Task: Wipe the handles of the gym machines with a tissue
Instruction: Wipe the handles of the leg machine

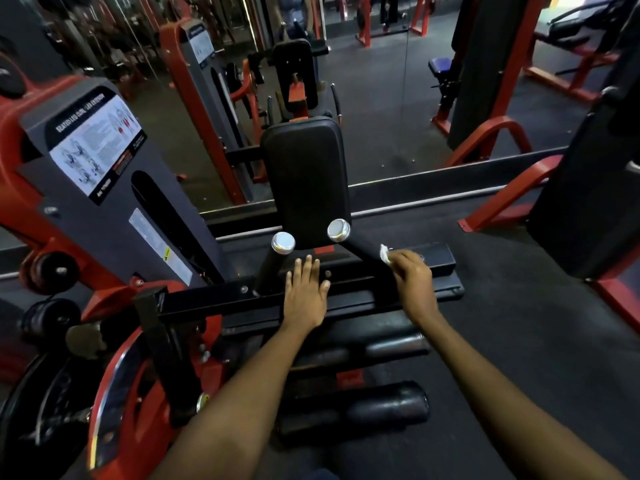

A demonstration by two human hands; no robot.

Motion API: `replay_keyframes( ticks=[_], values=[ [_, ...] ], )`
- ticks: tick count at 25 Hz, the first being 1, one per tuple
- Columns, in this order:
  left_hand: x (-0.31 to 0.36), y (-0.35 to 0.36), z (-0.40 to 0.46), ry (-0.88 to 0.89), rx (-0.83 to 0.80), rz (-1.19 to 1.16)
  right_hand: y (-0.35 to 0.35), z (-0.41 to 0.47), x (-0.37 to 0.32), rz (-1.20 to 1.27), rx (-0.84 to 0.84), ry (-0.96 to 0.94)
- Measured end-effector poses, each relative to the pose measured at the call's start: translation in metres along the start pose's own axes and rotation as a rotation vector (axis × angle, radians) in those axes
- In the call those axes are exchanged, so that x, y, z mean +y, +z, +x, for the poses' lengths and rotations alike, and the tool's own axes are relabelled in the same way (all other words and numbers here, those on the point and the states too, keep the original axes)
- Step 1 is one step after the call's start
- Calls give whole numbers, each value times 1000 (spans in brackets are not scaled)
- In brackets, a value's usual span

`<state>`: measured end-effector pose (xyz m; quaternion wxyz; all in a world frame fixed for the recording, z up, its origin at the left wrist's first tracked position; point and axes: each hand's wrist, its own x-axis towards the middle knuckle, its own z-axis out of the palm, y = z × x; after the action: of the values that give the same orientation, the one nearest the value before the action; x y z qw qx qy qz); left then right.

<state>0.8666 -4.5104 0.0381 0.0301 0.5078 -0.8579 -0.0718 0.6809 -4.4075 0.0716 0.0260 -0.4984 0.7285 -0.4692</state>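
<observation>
Dark rubber floor [502, 306] (wall mirror [381, 98] behind)

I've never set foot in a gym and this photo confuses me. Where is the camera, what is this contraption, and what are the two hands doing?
There is one picture, taken by a camera worn on a person's head, looking forward and down, so the two arms reaching in from the bottom are the wearer's own. The contraption is a red and black exercise machine; the instruction placard on its housing names it a seated leg machine. In the middle stands a black padded backrest, and below it two black handles with shiny metal end caps stick up. The left hand lies flat, fingers straight, on the black frame bar beside the left handle. The right hand pinches a small white tissue against the right handle, apparently wiping it. A wall mirror behind reflects the room.
</observation>
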Motion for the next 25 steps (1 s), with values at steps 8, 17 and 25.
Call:
replay_keyframes(
  ticks=[8,17,25],
  values=[
    [0,-2,2,-4,-81,-35,10,15,-71,108,131,-431],
    [2,-13,15,-61,-291,-35,15,1,-43,-5,93,-335],
    [3,-13,17,-66,-332,-27,21,-14,-13,-13,73,-70]
  ],
)
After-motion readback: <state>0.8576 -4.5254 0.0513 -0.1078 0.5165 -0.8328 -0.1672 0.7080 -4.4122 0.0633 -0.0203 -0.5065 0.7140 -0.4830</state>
